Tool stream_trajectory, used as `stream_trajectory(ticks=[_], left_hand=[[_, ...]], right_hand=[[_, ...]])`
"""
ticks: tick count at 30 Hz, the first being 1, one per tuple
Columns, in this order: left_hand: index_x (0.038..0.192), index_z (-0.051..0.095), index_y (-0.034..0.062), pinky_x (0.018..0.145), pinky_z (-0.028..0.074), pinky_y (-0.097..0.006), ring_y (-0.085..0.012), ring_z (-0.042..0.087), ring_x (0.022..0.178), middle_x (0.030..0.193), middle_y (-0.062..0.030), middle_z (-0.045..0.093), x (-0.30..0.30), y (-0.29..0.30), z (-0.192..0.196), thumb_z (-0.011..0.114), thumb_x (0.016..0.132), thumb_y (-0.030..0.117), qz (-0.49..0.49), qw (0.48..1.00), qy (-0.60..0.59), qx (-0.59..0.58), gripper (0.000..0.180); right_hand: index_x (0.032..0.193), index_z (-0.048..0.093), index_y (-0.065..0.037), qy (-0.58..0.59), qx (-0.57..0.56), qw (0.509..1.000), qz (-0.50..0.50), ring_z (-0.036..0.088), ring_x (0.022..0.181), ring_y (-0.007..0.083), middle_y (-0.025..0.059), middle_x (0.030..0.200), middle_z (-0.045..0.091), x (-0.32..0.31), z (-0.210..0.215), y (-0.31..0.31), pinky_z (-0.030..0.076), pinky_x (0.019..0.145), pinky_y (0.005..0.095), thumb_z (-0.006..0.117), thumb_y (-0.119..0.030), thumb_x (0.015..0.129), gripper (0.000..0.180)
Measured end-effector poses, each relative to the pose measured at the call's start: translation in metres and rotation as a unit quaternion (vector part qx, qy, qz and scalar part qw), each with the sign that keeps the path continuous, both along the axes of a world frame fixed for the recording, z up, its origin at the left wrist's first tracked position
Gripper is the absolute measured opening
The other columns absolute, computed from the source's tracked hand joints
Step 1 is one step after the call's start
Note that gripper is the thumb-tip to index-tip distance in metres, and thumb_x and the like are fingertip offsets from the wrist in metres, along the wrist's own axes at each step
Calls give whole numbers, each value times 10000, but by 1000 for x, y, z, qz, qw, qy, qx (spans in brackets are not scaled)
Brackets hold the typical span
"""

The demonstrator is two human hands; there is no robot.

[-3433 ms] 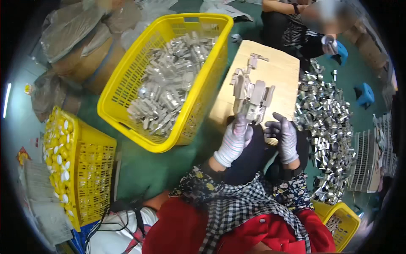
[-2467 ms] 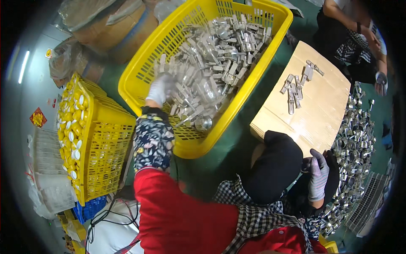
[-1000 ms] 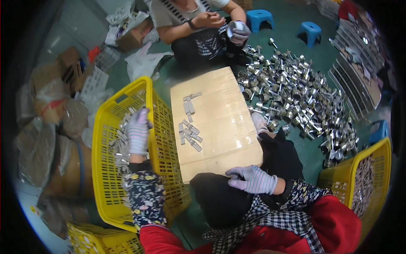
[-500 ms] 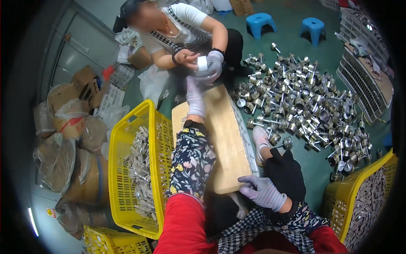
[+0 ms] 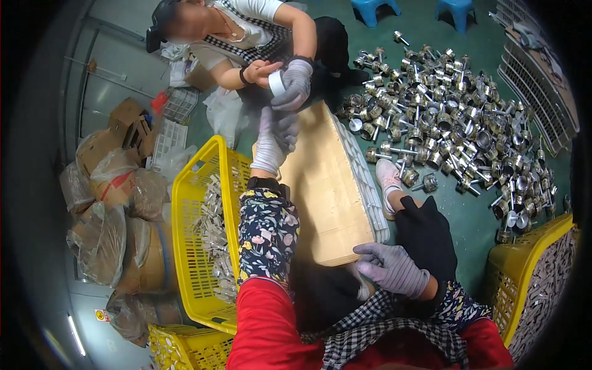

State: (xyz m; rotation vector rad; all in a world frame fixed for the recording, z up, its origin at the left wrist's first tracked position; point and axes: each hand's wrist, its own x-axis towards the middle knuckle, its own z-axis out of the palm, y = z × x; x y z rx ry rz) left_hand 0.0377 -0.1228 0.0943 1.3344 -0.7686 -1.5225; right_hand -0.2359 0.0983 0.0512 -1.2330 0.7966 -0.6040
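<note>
A board-like slab topped with brown cardboard (image 5: 327,191) lies before me, with white stacked layers showing along its right side. My left hand (image 5: 274,143), in a striped pale glove, is raised over its far left end. Its thumb points up, its blurred fingers are apart, and nothing shows in it. My right hand (image 5: 394,270), in a similar glove, is at the near right corner of the cardboard. Its index fingertip touches the edge, with the thumb apart below. Beyond my left hand, a co-worker's hands (image 5: 290,86) hold a white ring-shaped roll (image 5: 276,82).
A yellow basket (image 5: 230,185) of small metal pieces stands left, another yellow basket (image 5: 515,271) at right. Many shiny metal parts with stems (image 5: 444,129) cover the floor. Bagged cartons (image 5: 102,237) line the left wall; blue stools (image 5: 456,13) stand at the back.
My view has shifted, and my left hand's fingers have spread, with the thumb now distinct. The co-worker has turned the white roll so its ring face shows. My right hand remains at the cardboard corner.
</note>
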Motion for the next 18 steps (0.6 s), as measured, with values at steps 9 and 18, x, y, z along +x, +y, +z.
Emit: stream_trajectory(ticks=[9,18], left_hand=[[855,570,111,399,294,-180,-54,410,487,622,57,476,-8,-6,-8,601,785,367,-9,992,-124,20,267],[767,579,50,396,283,-181,-49,392,467,607,17,500,-36,56,-32,541,821,321,56,993,-76,-75,279]], right_hand=[[1082,518,13,54,-29,998,-10,607,758,186,141,814,617,-4,-2,-1,482,696,282,563,-285,782,426],[1034,539,23,65,-76,993,-58,597,723,203,137,789,611,25,-12,-2,464,684,299,553,-314,781,422]])
